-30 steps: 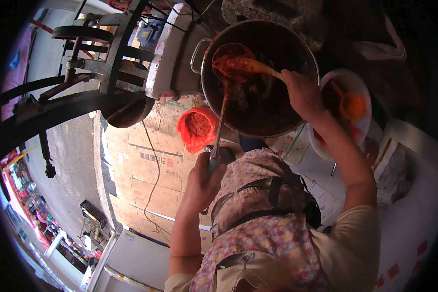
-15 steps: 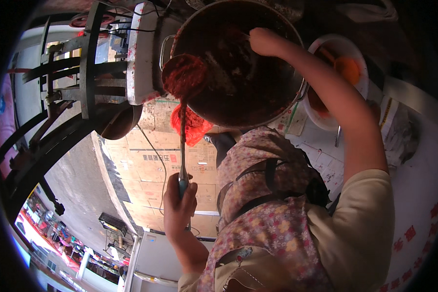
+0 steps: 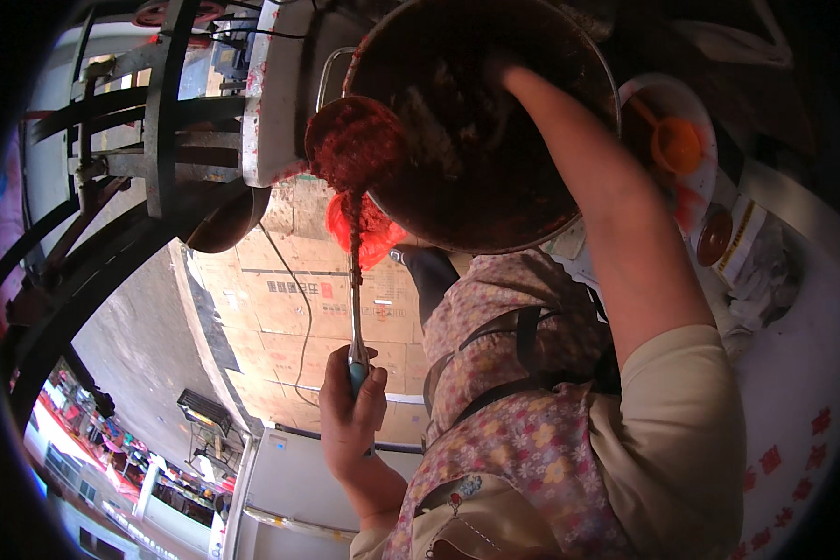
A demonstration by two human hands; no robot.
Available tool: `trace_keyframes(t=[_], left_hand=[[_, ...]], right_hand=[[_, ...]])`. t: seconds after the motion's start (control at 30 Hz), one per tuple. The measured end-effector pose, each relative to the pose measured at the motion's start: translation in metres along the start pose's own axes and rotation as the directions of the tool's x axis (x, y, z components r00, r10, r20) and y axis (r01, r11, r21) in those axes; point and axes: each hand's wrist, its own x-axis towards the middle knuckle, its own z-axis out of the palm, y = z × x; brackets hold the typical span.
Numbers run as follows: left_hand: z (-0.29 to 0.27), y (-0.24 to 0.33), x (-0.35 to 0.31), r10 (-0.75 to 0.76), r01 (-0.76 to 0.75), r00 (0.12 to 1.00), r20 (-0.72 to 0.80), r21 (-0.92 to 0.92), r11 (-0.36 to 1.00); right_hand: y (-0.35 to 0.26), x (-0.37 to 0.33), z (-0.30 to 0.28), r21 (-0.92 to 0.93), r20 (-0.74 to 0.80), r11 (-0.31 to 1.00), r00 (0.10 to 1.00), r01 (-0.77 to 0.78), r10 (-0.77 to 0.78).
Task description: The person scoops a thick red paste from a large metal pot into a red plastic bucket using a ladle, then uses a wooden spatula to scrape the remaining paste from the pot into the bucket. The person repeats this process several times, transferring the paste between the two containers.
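Red chili paste [image 3: 357, 149] heaps the ladle [image 3: 353, 280] at the metal pot [image 3: 481, 121]'s nine o'clock rim; the left hand [image 3: 350, 415] grips its handle. The right hand [image 3: 499, 70] reaches inside, fingers probably curled, too dark to tell.

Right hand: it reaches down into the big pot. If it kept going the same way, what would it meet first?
Probably the dark red paste inside the pot. The right hand already sits deep in there, though depth is hard to judge.
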Motion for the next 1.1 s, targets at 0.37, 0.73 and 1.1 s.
trace_keyframes(t=[0.37,0.73,1.1], left_hand=[[0.001,-0.002,0.003,-0.002,-0.001,1.000,-0.028,-0.120,0.993],[0.004,-0.003,0.009,0.018,-0.021,1.000,-0.025,-0.137,0.990],[0.005,0.002,0.012,-0.031,0.028,0.999,-0.019,-0.159,0.987]], right_hand=[[-0.079,-0.056,-0.059,-0.144,-0.075,0.965,0.969,0.221,-0.233],[-0.102,-0.037,-0.057,-0.314,0.004,0.846,0.892,0.430,-0.452],[-0.103,-0.030,-0.018,-0.143,-0.026,0.873,0.880,0.466,-0.474]])
